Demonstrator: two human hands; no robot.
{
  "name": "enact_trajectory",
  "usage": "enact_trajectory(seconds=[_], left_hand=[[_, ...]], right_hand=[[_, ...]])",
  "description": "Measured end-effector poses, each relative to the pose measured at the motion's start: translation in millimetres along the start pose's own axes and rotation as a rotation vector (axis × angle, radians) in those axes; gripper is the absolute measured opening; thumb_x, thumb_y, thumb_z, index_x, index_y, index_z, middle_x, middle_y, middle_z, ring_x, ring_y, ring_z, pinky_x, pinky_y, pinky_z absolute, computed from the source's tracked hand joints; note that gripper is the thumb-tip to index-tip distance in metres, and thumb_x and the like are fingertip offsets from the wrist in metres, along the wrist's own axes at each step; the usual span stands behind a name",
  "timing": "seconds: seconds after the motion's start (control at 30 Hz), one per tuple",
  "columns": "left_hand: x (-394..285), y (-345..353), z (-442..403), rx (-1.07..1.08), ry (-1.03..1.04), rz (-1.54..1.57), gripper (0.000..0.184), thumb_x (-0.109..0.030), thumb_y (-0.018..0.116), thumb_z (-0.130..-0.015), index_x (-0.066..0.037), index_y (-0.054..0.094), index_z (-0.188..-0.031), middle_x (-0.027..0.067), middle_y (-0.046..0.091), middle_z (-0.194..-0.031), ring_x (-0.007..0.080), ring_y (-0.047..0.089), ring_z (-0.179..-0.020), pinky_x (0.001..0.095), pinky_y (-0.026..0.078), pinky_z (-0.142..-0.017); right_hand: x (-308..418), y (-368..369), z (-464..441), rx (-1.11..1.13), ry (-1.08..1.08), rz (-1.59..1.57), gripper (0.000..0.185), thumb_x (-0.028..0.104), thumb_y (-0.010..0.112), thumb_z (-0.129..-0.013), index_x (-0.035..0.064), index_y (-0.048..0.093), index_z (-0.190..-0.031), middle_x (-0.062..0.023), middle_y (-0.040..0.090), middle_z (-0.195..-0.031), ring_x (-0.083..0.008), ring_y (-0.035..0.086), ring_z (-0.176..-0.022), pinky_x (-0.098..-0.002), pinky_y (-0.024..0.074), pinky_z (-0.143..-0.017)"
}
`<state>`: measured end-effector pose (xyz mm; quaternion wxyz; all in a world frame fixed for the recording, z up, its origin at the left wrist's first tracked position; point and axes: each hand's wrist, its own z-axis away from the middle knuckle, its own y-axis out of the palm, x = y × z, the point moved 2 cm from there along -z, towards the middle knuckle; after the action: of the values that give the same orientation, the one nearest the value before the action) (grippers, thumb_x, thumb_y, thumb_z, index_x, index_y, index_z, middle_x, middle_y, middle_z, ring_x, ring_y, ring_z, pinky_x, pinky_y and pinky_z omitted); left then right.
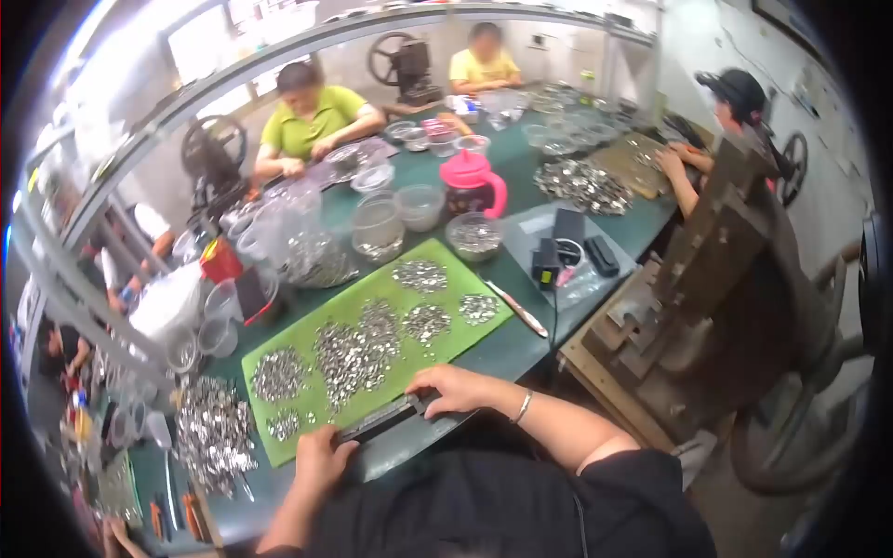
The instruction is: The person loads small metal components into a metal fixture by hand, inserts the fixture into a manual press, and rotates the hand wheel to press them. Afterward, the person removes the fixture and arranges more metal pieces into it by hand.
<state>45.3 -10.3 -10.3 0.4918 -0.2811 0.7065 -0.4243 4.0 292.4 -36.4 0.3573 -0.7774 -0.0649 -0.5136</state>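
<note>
A long dark bar (379,421) with a lighter strip along its top lies across the front edge of the green mat (442,352). My left hand (321,458) is closed on its left end, thumb toward the bar. At the other end, my right hand (448,389) grips it with the fingers bent over. What the fingertips touch underneath is hidden. Just beyond the bar, a large heap of small shiny metal pieces (349,361) sits on the mat. Several smaller piles, such as the round pile (279,374), are spread around it.
A knife-like tool (518,310) lies right of the mat. Behind stand a pink-lidded jug (473,184) and plastic tubs (377,226). More metal pieces (214,432) are heaped at left, near orange-handled pliers (193,516). A heavy machine (716,307) stands at right. Several people work around the table.
</note>
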Motion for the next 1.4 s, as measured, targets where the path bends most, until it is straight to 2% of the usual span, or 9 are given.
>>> enact_trajectory(seconds=[0.17, 0.47, 0.73, 0.83, 0.93, 1.03, 1.17, 1.3, 1.4], left_hand=[[-71.9, -3.0, -61.5, 0.056, 0.279, 0.11, 0.032, -0.02, 0.083, -0.074, 0.002, 0.068, -0.09, 0.017, 0.064, -0.069, 0.0329, 0.063, -0.061, 0.0402, 0.05, -0.059], [-324.4, 119.1, -180.9, 0.327, 1.115, 0.492, 0.034, -0.022, 0.078, -0.08, -0.001, 0.064, -0.103, 0.0184, 0.063, -0.089, 0.0401, 0.063, -0.088, 0.043, 0.05, -0.075], [-368.7, 192.7, -205.1, 0.319, 1.098, 0.499, 0.037, -0.02, 0.079, -0.081, -0.002, 0.068, -0.112, 0.0148, 0.064, -0.108, 0.0357, 0.06, -0.105, 0.0431, 0.049, -0.091], [-355.6, 203.9, -180.0, 0.084, 0.806, 0.481, 0.07, -0.03, 0.08, -0.08, 0.003, 0.052, -0.135, 0.0257, 0.052, -0.138, 0.042, 0.048, -0.131, 0.0457, 0.039, -0.111], [-349.6, 198.7, -139.9, 0.262, 0.76, 0.588, 0.092, -0.044, 0.077, -0.083, 0.012, 0.037, -0.144, 0.0327, 0.039, -0.148, 0.0456, 0.036, -0.141, 0.049, 0.029, -0.117], [-366.4, 197.3, -110.5, 0.381, 0.716, 0.401, 0.122, -0.058, 0.08, -0.073, 0.009, 0.016, -0.153, 0.0331, 0.019, -0.158, 0.0527, 0.017, -0.147, 0.0674, 0.018, -0.115], [-383.8, 202.9, -97.1, 0.383, 0.56, 0.383, 0.13, -0.06, 0.081, -0.071, 0.013, 0.009, -0.152, 0.0337, 0.009, -0.16, 0.052, 0.008, -0.149, 0.0696, 0.013, -0.115], [-389.1, 204.8, -101.3, 0.348, 0.528, 0.348, 0.128, -0.06, 0.081, -0.072, 0.013, 0.012, -0.151, 0.0324, 0.01, -0.16, 0.0496, 0.008, -0.15, 0.0695, 0.012, -0.115], [-383.0, 206.9, -112.9, 0.36, 0.587, 0.337, 0.124, -0.061, 0.081, -0.07, 0.01, 0.019, -0.151, 0.0312, 0.013, -0.16, 0.0504, 0.01, -0.149, 0.0726, 0.014, -0.113]], right_hand=[[44.6, -43.1, 83.5, -0.338, -0.002, -0.059, 0.046, 0.0, 0.08, -0.073, -0.0055, 0.06, -0.114, -0.0143, 0.061, -0.1, -0.0212, 0.069, -0.076, -0.0327, 0.0556, -0.068], [124.5, -44.6, 298.3, -1.309, 0.423, 0.046, 0.046, -0.018, 0.072, -0.075, -0.0052, 0.059, -0.117, -0.0048, 0.06, -0.1, -0.0114, 0.065, -0.086, -0.0259, 0.0558, -0.077], [91.2, -52.6, 315.1, -1.502, 0.521, 0.093, 0.038, -0.015, 0.071, -0.078, -0.0068, 0.057, -0.113, -0.0086, 0.065, -0.098, -0.0117, 0.066, -0.08, -0.0244, 0.0574, -0.071], [82.6, -57.5, 301.3, -1.521, 0.499, 0.13, 0.04, -0.013, 0.074, -0.078, -0.0064, 0.057, -0.113, -0.0075, 0.065, -0.098, -0.0113, 0.065, -0.077, -0.0238, 0.056, -0.069], [73.3, -67.5, 292.6, -1.505, 0.516, 0.362, 0.043, -0.007, 0.081, -0.073, -0.0042, 0.06, -0.111, -0.0073, 0.062, -0.093, -0.0116, 0.063, -0.072, -0.0256, 0.053, -0.064], [81.7, -76.6, 281.4, -1.423, 0.544, 0.517, 0.042, -0.002, 0.078, -0.072, -0.0048, 0.06, -0.11, -0.0112, 0.061, -0.091, -0.0198, 0.062, -0.069, -0.0313, 0.0529, -0.065], [131.3, -65.6, 269.7, -1.103, 0.796, 1.001, 0.066, 0.007, 0.081, -0.07, -0.0008, 0.055, -0.13, -0.0194, 0.052, -0.131, -0.0381, 0.053, -0.116, -0.0436, 0.0457, -0.095], [225.7, -57.2, 274.6, -1.018, 0.464, 1.222, 0.061, 0.02, 0.083, -0.075, -0.0017, 0.059, -0.126, -0.0246, 0.049, -0.136, -0.0416, 0.052, -0.118, -0.0491, 0.0442, -0.098], [282.1, -46.7, 313.6, -1.331, 0.021, 1.755, 0.051, 0.039, 0.071, -0.089, -0.0028, 0.061, -0.117, -0.0281, 0.058, -0.122, -0.0424, 0.057, -0.115, -0.0498, 0.0513, -0.092]])
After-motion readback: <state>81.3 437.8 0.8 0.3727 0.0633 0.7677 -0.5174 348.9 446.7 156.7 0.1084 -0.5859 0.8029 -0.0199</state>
